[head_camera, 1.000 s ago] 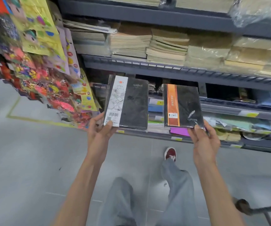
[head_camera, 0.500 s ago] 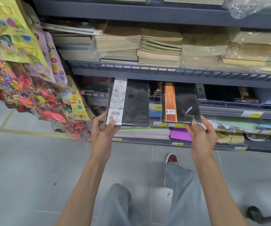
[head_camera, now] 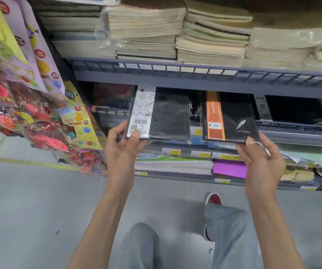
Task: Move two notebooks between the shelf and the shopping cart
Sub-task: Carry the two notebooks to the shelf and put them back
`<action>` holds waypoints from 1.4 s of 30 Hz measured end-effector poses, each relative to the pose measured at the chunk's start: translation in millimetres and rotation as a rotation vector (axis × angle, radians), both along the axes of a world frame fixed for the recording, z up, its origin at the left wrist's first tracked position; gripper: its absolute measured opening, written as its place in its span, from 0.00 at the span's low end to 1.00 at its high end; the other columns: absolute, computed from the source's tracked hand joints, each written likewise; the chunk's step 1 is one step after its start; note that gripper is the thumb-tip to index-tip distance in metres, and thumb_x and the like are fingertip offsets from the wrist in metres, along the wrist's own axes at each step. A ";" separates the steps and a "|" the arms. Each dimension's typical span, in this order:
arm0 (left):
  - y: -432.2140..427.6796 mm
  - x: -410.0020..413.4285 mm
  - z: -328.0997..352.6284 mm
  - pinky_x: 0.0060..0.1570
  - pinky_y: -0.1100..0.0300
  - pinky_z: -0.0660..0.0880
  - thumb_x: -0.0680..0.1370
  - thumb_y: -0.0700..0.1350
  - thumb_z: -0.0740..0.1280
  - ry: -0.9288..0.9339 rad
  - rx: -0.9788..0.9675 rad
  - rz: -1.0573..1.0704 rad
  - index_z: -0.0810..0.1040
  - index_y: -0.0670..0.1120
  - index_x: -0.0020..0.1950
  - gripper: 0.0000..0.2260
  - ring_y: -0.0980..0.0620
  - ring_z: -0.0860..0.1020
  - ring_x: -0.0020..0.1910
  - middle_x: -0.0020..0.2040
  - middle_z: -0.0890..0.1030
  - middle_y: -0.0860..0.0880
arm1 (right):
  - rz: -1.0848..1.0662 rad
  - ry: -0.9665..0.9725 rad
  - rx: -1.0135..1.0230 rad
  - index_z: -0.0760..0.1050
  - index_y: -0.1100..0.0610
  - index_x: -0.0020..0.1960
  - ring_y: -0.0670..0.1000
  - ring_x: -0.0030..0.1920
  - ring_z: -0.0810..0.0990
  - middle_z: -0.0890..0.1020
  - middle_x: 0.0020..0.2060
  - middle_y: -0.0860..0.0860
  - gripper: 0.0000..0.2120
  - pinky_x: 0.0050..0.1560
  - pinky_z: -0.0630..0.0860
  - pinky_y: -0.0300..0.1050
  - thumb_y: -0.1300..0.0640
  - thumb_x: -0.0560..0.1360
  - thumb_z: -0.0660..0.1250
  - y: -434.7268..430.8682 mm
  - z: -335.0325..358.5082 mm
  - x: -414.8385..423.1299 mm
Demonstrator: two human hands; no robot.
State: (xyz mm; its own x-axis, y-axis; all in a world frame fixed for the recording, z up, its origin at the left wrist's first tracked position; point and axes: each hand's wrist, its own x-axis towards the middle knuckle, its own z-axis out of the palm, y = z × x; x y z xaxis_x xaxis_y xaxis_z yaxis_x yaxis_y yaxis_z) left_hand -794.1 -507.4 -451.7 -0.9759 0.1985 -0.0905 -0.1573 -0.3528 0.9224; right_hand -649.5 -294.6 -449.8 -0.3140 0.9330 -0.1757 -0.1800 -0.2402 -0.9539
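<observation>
My left hand (head_camera: 123,150) pinches the lower left corner of a black notebook with a white band (head_camera: 168,115). My right hand (head_camera: 261,160) pinches the lower right corner of a black notebook with an orange band (head_camera: 235,117). Both notebooks are held flat and side by side, their far ends reaching into the gap under the grey shelf rail (head_camera: 195,78), in front of the middle shelf (head_camera: 299,131). No shopping cart is in view.
Stacks of cream notebooks (head_camera: 210,35) fill the shelf above. Hanging packs of colourful stickers and toys (head_camera: 30,105) crowd the left side. The lower shelf holds paper pads and a purple sheet (head_camera: 230,167). Grey floor and my legs lie below.
Both hands have carried the notebooks forward and up toward the middle shelf opening. The camera has moved closer to the shelf, and the cart part at the lower right has left the view.
</observation>
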 end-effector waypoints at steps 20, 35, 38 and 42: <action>27.0 -21.3 -71.3 0.51 0.54 0.81 0.77 0.44 0.71 0.383 0.155 0.147 0.73 0.45 0.57 0.12 0.45 0.85 0.53 0.50 0.86 0.43 | -0.003 0.266 0.365 0.74 0.56 0.63 0.50 0.50 0.87 0.88 0.44 0.48 0.23 0.52 0.82 0.42 0.55 0.70 0.74 -5.7 -84.8 -24.4; 24.6 -35.8 -55.3 0.52 0.55 0.81 0.77 0.42 0.71 0.507 0.047 0.132 0.73 0.50 0.50 0.08 0.47 0.85 0.51 0.45 0.87 0.48 | 0.036 0.313 0.446 0.76 0.58 0.58 0.53 0.51 0.87 0.88 0.43 0.50 0.13 0.52 0.82 0.43 0.62 0.75 0.74 31.9 -71.8 -39.6; 25.5 -37.7 -51.2 0.51 0.56 0.81 0.76 0.44 0.73 0.512 0.043 0.138 0.73 0.50 0.50 0.09 0.48 0.86 0.50 0.43 0.87 0.48 | 0.033 0.307 0.452 0.77 0.56 0.55 0.54 0.51 0.87 0.88 0.43 0.51 0.11 0.52 0.82 0.45 0.61 0.75 0.74 39.9 -72.4 -45.2; 28.6 -42.5 -49.4 0.49 0.59 0.81 0.76 0.45 0.73 0.523 -0.001 0.163 0.73 0.49 0.50 0.09 0.50 0.86 0.48 0.41 0.87 0.51 | 0.019 0.285 0.466 0.77 0.56 0.55 0.53 0.49 0.87 0.88 0.42 0.49 0.11 0.53 0.82 0.46 0.60 0.75 0.74 49.7 -74.5 -50.9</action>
State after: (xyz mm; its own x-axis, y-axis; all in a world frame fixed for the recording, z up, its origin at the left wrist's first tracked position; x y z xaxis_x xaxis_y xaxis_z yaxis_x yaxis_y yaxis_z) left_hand -836.6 -478.8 -501.2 -0.9089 0.0414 0.4149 0.3788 -0.3338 0.8632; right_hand -700.4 -244.9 -524.2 -0.3061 0.8856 0.3493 -0.4470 0.1903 -0.8741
